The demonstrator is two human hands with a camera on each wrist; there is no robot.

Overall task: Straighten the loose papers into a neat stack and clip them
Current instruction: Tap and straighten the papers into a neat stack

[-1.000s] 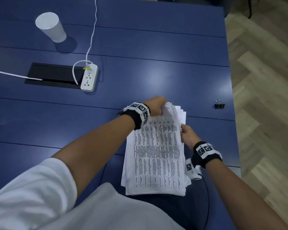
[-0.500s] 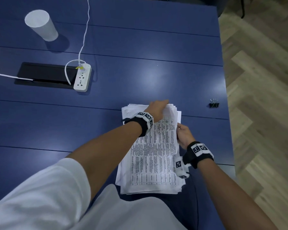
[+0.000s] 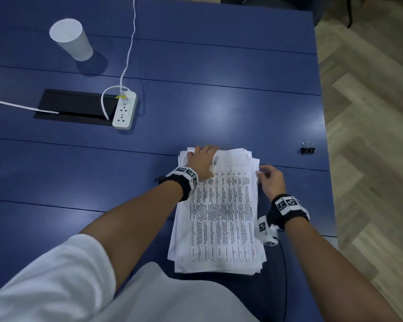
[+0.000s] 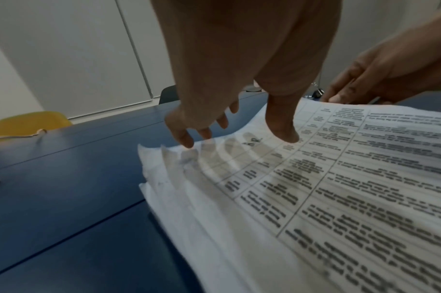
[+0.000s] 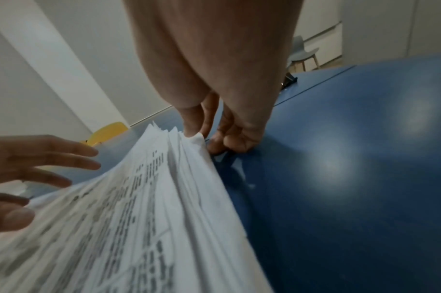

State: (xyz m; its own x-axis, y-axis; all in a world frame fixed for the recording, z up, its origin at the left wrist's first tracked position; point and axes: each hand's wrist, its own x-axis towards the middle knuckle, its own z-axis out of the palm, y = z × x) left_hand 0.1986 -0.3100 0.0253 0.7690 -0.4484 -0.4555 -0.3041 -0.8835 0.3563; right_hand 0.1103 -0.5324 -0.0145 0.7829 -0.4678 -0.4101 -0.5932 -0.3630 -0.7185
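Note:
A thick stack of printed papers (image 3: 221, 217) lies flat on the blue table (image 3: 219, 108), its edges uneven and fanned. My left hand (image 3: 203, 152) rests with straight, spread fingers (image 4: 184, 136) on the stack's far left corner (image 4: 164, 156). My right hand (image 3: 262, 174) is at the stack's right edge near the far corner. Its thumb (image 5: 192, 126) lies on top of the sheets (image 5: 164, 198) and its curled fingers sit below, pinching the edge. A black binder clip (image 3: 308, 148) lies alone to the right, near the table's edge.
At the far left stands a white paper cup (image 3: 70, 39). A white power strip (image 3: 124, 111) with its cable lies beside a black cable hatch (image 3: 75, 106). The table's right edge (image 3: 325, 126) runs just past the clip, with wooden floor beyond.
The far end of the stack, held lifted by my left hand, is now down flat. The left hand has opened and spread over the far left corner. The right hand slid farther along the right edge.

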